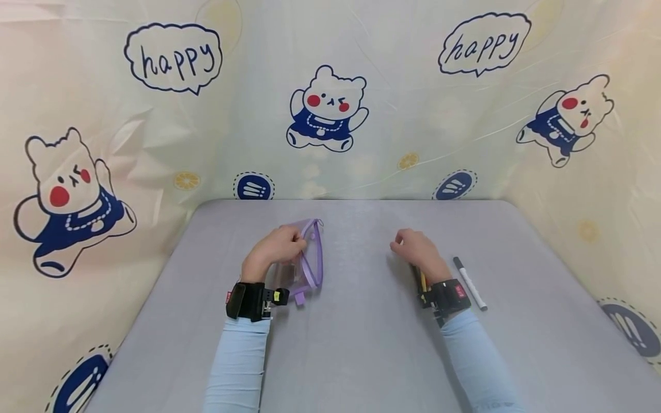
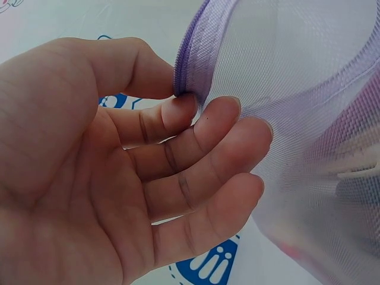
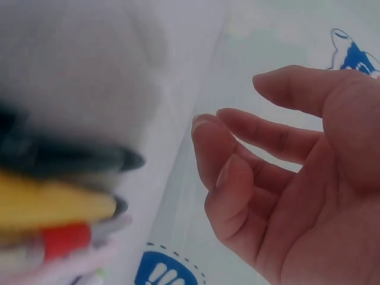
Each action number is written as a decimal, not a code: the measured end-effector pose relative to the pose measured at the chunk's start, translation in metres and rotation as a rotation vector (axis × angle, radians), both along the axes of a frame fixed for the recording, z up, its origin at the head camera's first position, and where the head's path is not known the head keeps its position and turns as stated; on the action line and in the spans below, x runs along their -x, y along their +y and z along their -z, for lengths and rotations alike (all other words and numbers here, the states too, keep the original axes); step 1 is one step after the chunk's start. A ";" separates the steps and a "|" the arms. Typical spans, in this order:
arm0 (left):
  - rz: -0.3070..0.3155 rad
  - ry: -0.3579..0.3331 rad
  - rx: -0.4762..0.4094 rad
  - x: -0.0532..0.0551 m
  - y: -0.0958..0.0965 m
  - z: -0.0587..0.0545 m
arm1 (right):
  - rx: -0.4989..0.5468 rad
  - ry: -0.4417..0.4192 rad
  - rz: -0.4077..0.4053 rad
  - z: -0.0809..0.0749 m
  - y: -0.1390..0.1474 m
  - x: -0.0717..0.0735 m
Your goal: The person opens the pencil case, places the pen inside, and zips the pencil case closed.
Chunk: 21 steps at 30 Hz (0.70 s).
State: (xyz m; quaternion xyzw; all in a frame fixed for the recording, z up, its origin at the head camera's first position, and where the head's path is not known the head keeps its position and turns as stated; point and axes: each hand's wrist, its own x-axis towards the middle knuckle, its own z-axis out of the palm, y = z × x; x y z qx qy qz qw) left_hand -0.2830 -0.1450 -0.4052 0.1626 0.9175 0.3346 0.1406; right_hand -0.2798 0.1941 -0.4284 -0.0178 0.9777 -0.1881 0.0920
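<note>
My left hand pinches the zipper edge of a purple-trimmed mesh pencil pouch between thumb and index finger. The pouch's rim stands up with its mouth spread, and through the see-through mesh blurred shapes show inside. Held over the table, my right hand has its fingers loosely bent and nothing between them. Partly hidden beneath that wrist lie several pens. In the right wrist view a black pen, a yellow pen and a red-banded pen appear close up, blurred.
A white marker with a black cap lies to the right of my right wrist. The grey tabletop runs back to a printed curtain, which also hangs along both sides.
</note>
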 end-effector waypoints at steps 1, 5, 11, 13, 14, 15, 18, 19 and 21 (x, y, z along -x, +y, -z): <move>0.000 -0.002 -0.003 0.000 0.000 0.000 | -0.015 0.002 0.001 0.000 0.002 0.000; 0.000 -0.010 -0.013 -0.001 0.000 0.000 | -0.073 0.015 0.000 0.002 0.007 -0.002; -0.004 -0.008 -0.005 0.000 0.000 0.001 | -0.115 0.034 0.010 0.005 0.012 -0.004; -0.001 -0.008 -0.005 -0.001 0.000 0.000 | -0.108 0.012 0.018 0.006 0.012 -0.005; 0.001 -0.009 -0.005 -0.001 0.000 0.000 | -0.107 0.000 0.020 0.007 0.012 -0.006; 0.003 -0.007 -0.005 -0.001 0.000 0.000 | -0.101 -0.007 0.020 0.007 0.013 -0.007; 0.004 -0.006 -0.007 -0.001 0.001 -0.001 | -0.084 -0.016 0.024 0.010 0.013 -0.010; 0.004 -0.005 -0.008 -0.001 0.001 -0.001 | -0.083 -0.013 0.022 0.010 0.013 -0.011; 0.000 -0.002 -0.006 -0.001 0.001 0.000 | -0.075 -0.001 0.019 0.012 0.013 -0.012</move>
